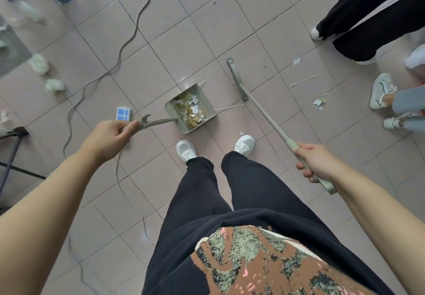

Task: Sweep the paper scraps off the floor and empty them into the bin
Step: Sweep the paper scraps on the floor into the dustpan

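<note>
A grey-green dustpan (208, 120) sits on the tiled floor ahead of my feet, filled with white and yellow paper scraps (194, 110). My left hand (110, 135) grips the dustpan's long handle (156, 122). My right hand (314, 160) holds the broom handle (266, 116); the broom head (238, 80) rests on the floor to the right of the pan. Loose scraps (319, 104) lie at the right, another scrap (296, 61) farther back, and a small one (242, 133) by my right shoe. Thin wooden sticks (304, 80) lie nearby. No bin is in view.
A white power strip (123, 113) and its grey cable (128, 39) cross the floor at left. Crumpled tissues (54, 85) lie far left beside a black tripod leg (12, 154). Other people's legs and shoes (381, 90) stand at right and top right.
</note>
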